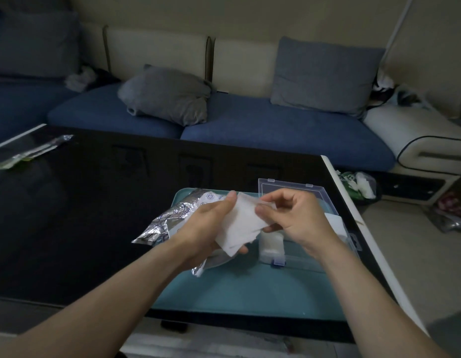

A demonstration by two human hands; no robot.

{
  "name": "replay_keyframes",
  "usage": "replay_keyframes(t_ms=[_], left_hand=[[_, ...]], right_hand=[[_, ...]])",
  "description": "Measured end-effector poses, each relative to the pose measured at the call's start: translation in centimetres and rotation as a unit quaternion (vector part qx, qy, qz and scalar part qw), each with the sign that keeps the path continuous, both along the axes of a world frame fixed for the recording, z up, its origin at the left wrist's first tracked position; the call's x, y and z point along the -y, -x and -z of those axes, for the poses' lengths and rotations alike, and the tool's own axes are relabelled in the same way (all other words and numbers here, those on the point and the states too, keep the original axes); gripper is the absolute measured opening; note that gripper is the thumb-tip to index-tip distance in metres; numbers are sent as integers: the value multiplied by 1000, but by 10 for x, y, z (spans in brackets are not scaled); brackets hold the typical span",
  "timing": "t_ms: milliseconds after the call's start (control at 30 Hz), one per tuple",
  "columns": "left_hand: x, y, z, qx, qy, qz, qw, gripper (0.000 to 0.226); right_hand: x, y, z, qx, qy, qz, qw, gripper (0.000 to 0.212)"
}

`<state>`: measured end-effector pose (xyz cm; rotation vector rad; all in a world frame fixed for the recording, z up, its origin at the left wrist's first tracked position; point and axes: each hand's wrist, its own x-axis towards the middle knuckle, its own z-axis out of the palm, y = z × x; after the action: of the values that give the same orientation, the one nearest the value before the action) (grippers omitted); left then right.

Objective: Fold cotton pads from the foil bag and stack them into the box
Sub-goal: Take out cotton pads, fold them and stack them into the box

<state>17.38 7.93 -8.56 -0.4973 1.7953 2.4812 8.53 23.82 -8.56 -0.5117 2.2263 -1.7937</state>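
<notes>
Both hands hold one pad (239, 223) above the tray (250, 288): left hand (208, 226) supports it from beneath, right hand (294, 218) pinches its top edge, probably to start the fold. Bag (170, 218) lies left; box (296, 202) stands open at right for stacking.

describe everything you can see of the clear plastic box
The clear plastic box lies open on the teal mat, near the table's right edge. Its hinged lid stands up at the back. Blue clips show on its front edge. White pads are stacked inside. The right hand hides its middle.
</notes>
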Motion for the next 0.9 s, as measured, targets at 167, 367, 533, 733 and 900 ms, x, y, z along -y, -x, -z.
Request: replay_keyframes(t_ms=[167,367,533,733,900], left_hand=[[-2,-1,10,-35,116,45,992,20],[-5,1,7,-34,79,-53,995,20],[0,2,7,-33,116,-62,991,20],[-1,-1,7,-26,168,17,985,16],[3,1,9,-19,85,28,996,12]], right_hand=[[2,-2,3,-36,-9,-8,999,1],[-5,5,-9,34,119,153,980,10],[-18,1,-18,-31,15,-2,999,24],[-13,-1,-13,-106,-89,-28,990,28],[-11,-1,-15,-157,-118,-3,980,30]])
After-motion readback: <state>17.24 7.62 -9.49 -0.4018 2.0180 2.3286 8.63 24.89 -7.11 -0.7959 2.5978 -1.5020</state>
